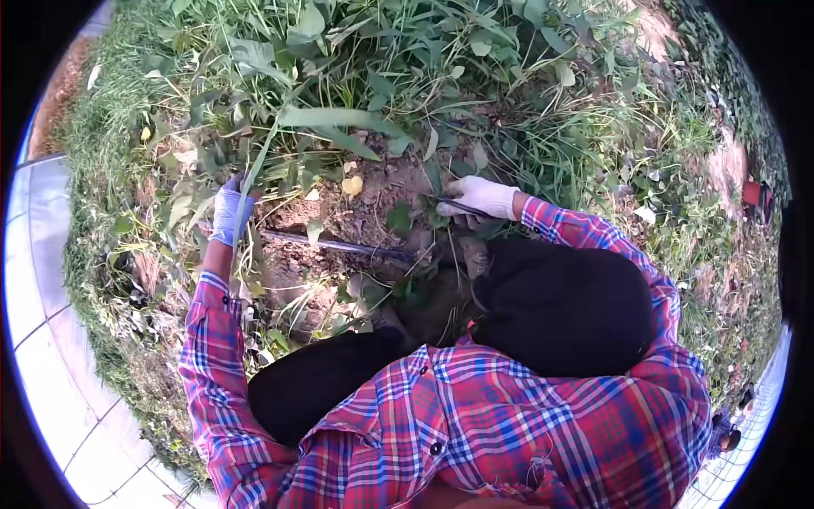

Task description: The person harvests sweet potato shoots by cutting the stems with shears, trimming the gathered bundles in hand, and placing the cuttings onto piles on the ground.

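Note:
My left hand (pixel 227 214), in a white glove, is among leafy plants at the left of a patch of bare soil (pixel 377 191). A long grass blade (pixel 259 161) crosses in front of it, and its fingers are mostly hidden. Across the soil, my right hand (pixel 482 197), also gloved in white, is closed around a thin dark handle (pixel 459 206). What that handle belongs to is hard to make out. A long thin dark pipe or rod (pixel 339 245) lies on the soil between my hands, just before my knees. Green vines (pixel 415 280) with leaves trail over its right end.
Dense green leaves and grass (pixel 407 51) stand beyond the bare soil. My knees in black trousers (pixel 564 305) are bent close to the ground. Pale paving or sheeting (pixel 51 254) runs along the left edge. A small red object (pixel 753 193) is at the far right.

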Action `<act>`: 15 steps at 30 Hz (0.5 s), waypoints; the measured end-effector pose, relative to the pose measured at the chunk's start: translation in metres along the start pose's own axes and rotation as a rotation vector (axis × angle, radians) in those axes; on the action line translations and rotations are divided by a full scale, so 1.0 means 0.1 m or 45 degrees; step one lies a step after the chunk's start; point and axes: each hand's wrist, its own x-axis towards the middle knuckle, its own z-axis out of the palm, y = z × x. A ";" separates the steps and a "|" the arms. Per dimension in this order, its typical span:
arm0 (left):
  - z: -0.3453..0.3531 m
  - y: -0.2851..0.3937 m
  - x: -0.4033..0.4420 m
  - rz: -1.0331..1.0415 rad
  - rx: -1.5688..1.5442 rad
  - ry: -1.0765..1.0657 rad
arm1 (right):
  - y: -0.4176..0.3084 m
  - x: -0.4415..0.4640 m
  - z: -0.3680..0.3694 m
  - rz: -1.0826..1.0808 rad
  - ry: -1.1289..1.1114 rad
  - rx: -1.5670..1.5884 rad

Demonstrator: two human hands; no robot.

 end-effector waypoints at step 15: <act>0.37 1.45 -0.21 0.566 -0.325 -0.208 | -1.02 1.10 0.02 -0.321 0.147 -0.713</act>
